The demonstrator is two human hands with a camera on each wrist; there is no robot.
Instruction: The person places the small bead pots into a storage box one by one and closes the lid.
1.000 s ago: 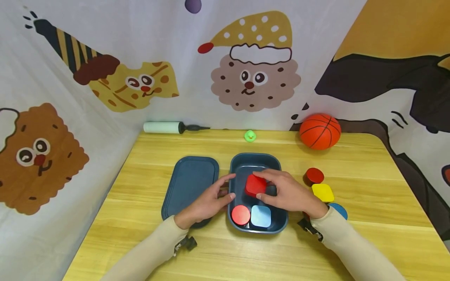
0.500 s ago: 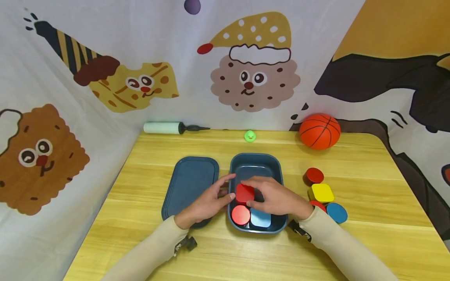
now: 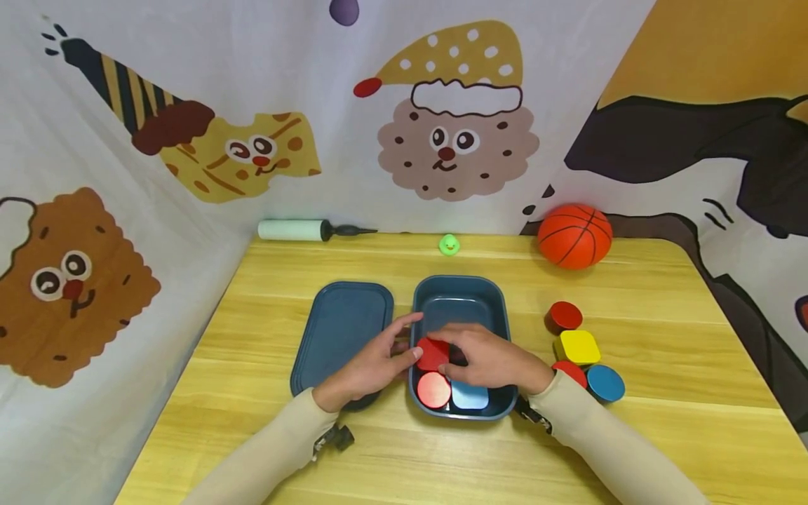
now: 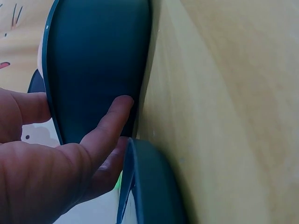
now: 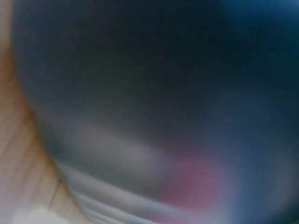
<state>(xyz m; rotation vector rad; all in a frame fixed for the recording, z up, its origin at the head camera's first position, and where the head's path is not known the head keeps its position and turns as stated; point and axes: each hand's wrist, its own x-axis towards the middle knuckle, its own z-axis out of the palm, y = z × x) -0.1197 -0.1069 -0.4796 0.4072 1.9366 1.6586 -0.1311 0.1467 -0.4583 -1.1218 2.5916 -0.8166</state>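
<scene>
A dark blue box [image 3: 459, 286] with rounded corners stands on the wooden table. My left hand [image 3: 372, 363] holds its left wall, the thumb at the rim and other fingers against the outside, as the left wrist view shows on the box wall [image 4: 96, 56]. Inside the box, my right hand [image 3: 489, 356] pinches a red block [image 3: 432, 353] with rounded corners between thumb and fingers. The block is in the left part, just behind a round red block [image 3: 434, 390]. A light blue square block [image 3: 470, 396] lies beside the round one, partly under my right hand. The right wrist view is blurred.
A flat dark blue lid [image 3: 344, 322] lies left of the box. To the right are a dark red round block [image 3: 563, 318], a yellow block [image 3: 578, 347], a red block [image 3: 571, 372] and a blue round block [image 3: 605, 384]. Behind are a pump [image 3: 293, 229], green duck [image 3: 449, 245] and ball [image 3: 575, 236].
My right hand has moved the red block left and toward the near side within the box, up to the round red block. The left hand has stayed at the box's left wall.
</scene>
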